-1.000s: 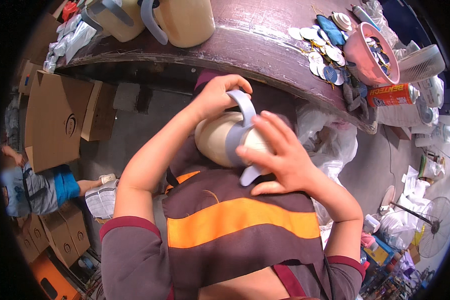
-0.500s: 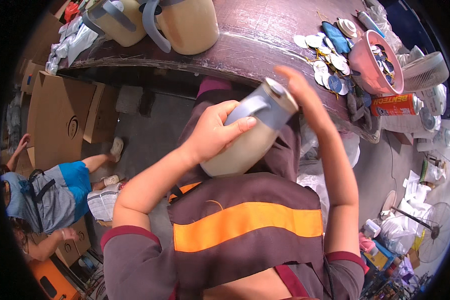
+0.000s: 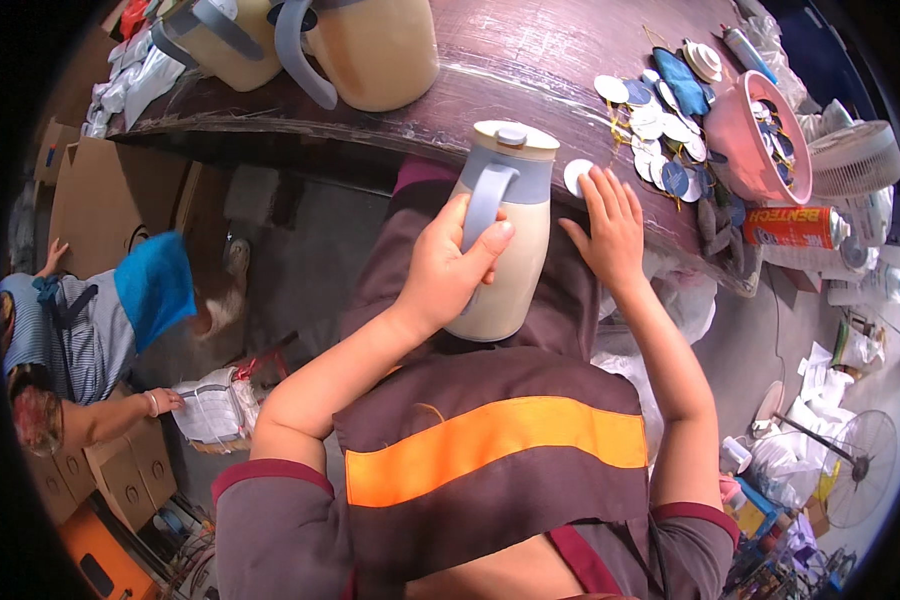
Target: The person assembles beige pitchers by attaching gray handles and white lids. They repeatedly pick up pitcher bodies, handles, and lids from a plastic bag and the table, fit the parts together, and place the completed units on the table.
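Note:
A cream jug [image 3: 505, 265] with a grey-blue collar and a pale lid stands almost upright over my lap, at the table's front edge. My left hand [image 3: 452, 262] is wrapped round its grey-blue handle, thumb on the near side. To the right of the jug, my right hand [image 3: 610, 225] is open with fingers stretched out. Its fingertips are at a white round tag [image 3: 577, 177] near the table edge; whether they touch it I cannot tell. Farther right lies a loose heap of white and blue round tags [image 3: 660, 135] with yellow strings.
Two larger cream jugs [image 3: 380, 60] [image 3: 232, 50] stand at the table's back left. A pink bowl [image 3: 745, 140] of tags, an orange spray can [image 3: 795, 227] and a small white fan [image 3: 855, 160] crowd the right. Another person [image 3: 80, 320] bends by cardboard boxes at the left.
The jug has gone from tilted to nearly upright in my left hand. My right hand has left its lid and opened beside a tag. The person at the left has bent further.

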Demonstrator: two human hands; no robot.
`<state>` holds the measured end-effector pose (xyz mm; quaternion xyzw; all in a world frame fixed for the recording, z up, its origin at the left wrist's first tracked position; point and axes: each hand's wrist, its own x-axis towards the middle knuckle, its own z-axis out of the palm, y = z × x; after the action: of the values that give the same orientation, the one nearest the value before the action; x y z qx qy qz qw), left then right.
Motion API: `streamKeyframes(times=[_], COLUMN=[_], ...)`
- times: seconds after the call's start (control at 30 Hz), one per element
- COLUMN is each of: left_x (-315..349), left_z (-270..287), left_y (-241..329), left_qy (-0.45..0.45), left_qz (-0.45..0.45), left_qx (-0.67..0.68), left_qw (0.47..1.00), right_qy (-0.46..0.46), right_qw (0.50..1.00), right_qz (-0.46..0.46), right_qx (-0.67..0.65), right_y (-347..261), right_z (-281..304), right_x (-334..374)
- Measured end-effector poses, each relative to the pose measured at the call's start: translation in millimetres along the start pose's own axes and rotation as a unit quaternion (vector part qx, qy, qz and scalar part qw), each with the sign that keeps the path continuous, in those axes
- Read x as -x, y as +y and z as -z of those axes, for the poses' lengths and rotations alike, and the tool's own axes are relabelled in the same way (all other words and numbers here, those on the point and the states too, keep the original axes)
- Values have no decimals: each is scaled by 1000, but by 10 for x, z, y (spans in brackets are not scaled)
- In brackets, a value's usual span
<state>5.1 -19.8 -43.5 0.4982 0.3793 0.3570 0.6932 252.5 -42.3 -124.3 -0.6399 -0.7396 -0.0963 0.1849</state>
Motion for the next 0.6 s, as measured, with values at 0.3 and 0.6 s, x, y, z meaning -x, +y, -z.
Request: streamKeyframes(times=[0.3,0.6], left_x=[-65,-87], left_z=[-15,84], left_y=[-95,-298], left_qy=[-46,-6], left_qz=[21,46], left_qx=[59,78], left_qw=[997,996], right_qy=[329,148], right_qw=[773,807], right_qz=[-361,-394], right_qx=[-404,-413], right_y=[1041,1363], right_z=[107,179], right_x=[-358,-234])
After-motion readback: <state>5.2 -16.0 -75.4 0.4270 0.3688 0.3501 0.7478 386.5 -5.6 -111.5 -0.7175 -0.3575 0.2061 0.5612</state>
